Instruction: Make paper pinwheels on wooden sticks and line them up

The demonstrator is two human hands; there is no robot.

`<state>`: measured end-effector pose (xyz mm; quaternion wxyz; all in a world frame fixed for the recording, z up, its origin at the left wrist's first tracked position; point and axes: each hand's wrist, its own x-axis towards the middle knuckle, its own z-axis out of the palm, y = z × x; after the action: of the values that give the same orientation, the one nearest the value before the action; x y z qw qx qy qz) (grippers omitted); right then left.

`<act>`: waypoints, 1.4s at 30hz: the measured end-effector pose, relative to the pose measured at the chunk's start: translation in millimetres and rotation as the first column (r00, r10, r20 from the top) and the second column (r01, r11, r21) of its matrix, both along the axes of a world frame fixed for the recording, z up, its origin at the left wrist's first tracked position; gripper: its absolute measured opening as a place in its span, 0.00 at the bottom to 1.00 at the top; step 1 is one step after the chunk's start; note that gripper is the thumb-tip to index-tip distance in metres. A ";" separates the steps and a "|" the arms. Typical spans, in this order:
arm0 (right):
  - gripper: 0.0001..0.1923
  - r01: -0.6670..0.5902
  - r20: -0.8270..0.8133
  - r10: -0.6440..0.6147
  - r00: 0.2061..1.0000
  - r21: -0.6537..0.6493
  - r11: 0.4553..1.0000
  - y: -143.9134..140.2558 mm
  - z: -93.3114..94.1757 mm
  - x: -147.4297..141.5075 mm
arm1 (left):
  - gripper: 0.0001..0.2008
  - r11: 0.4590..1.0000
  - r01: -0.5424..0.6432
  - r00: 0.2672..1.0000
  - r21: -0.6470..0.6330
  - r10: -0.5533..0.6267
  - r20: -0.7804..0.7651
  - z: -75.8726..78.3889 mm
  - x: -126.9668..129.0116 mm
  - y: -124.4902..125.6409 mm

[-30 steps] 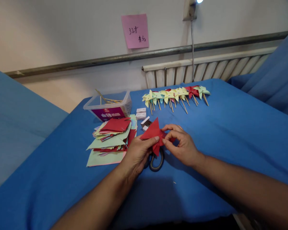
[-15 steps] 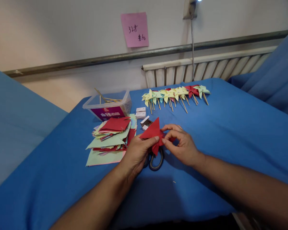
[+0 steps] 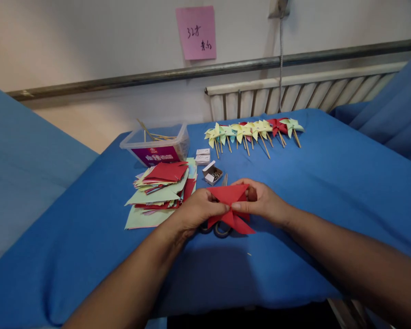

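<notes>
Head cam view: smack in the middle of the frame there's a red paper pinwheel piece [image 3: 231,195] with pointed flaps, pinched by both hands at once. Left hand [image 3: 199,209] has its left side, thumb pressed near the center, and the right hand [image 3: 265,201] grips the right side with its thumb almost meeting the other one — so both grips are closed on the paper. Just under it, scissors [image 3: 222,232] lie on the blue tablecloth [image 3: 294,256], handles poking out below the paper and a blade tip above. A bit up from the hands sits a small open box [image 3: 213,173] of tiny metal bits, with small white boxes [image 3: 202,158] stacked behind it. Left of center there's a messy pile of colored paper [image 3: 154,197], red and pale green mostly, and behind that a clear plastic tub [image 3: 182,147] with thin sticks [image 3: 162,137] in it. Upper right of center: a row of pinwheels [image 3: 255,130] on sticks — yellow, green, red. Pink note [image 3: 197,32] on the wall, top middle.
</notes>
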<state>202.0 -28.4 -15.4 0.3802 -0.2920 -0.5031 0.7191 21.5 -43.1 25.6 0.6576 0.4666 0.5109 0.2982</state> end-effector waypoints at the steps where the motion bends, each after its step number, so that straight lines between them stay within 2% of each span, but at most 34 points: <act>1: 0.21 0.003 0.023 -0.003 1.000 0.001 1.000 -1.0 0.1 -0.5 | 0.06 1.000 0.017 0.999 0.003 -0.017 -0.037 0.1 0.2 -0.4; 7: 0.16 0.030 0.101 -0.031 0.994 0.017 0.999 -2.4 -1.6 -2.6 | 0.01 0.996 0.090 0.985 0.010 -0.087 -0.148 -0.7 0.9 -2.6; 9: 0.16 0.058 0.093 -0.058 0.994 0.012 0.998 -2.9 -2.9 -3.9 | 0.04 0.998 0.045 0.985 0.040 -0.038 -0.169 -2.5 2.0 -2.1; 11: 0.17 0.156 0.060 -0.156 0.986 0.016 0.988 -3.2 -4.7 -6.4 | 0.06 0.994 -0.071 0.987 0.089 0.083 -0.141 -4.4 4.1 -1.5; 13: 0.17 0.312 0.006 -0.312 0.950 0.011 0.950 -2.7 -6.6 -9.8 | 0.07 0.974 -0.208 0.978 0.086 0.210 -0.011 -5.9 7.0 -1.5; 15: 0.17 0.459 -0.052 -0.459 0.887 -0.010 0.888 -1.0 -8.8 -12.8 | 0.11 0.960 -0.279 0.942 -0.027 0.279 0.184 -7.2 9.8 -2.4; 18: 0.16 0.587 -0.100 -0.583 0.806 0.002 0.810 1.9 -12.0 -14.8 | 0.12 0.936 -0.260 0.849 -0.238 0.339 0.405 -10.4 14.2 -5.3; 21: 0.16 0.637 -0.084 -0.632 0.771 0.062 0.769 1.8 -13.3 -14.5 | 0.11 0.917 -0.268 0.803 -0.297 0.383 0.457 -13.9 20.1 -9.0; 23: 0.17 0.640 -0.062 -0.637 0.768 0.109 0.761 -0.9 -12.6 -15.0 | 0.09 0.921 -0.293 0.803 -0.257 0.382 0.456 -14.6 24.4 -11.2; 27: 0.16 0.603 -0.029 -0.607 0.794 0.164 0.781 -7.6 -9.6 -18.9 | 0.07 0.931 -0.327 0.826 -0.162 0.364 0.430 -13.2 29.7 -13.5; 34: 0.15 0.530 -0.012 -0.534 0.845 0.142 0.836 -8.6 -7.3 -19.9 | 0.10 0.936 -0.329 0.862 -0.128 0.353 0.363 -18.8 27.4 -11.8; 37: 0.18 0.468 -0.038 -0.468 0.883 0.140 0.872 -8.6 -6.2 -16.5 | 0.08 0.923 -0.354 0.846 -0.149 0.385 0.370 -18.9 24.3 -9.7; 40: 0.24 0.429 -0.070 -0.426 0.902 0.263 0.864 -10.4 -7.2 -13.0 | 0.07 0.895 -0.395 0.795 -0.208 0.446 0.410 -14.0 19.5 -6.4; 42: 0.28 0.412 -0.076 -0.420 0.904 0.410 0.814 -12.4 -8.9 -11.2 | 0.09 0.879 -0.414 0.761 -0.237 0.477 0.440 -9.1 16.2 -4.0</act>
<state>190.8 -40.8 -24.2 0.5768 -0.3132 -0.5721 0.4917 37.7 -47.1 16.4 0.7023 0.1990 0.4428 0.5206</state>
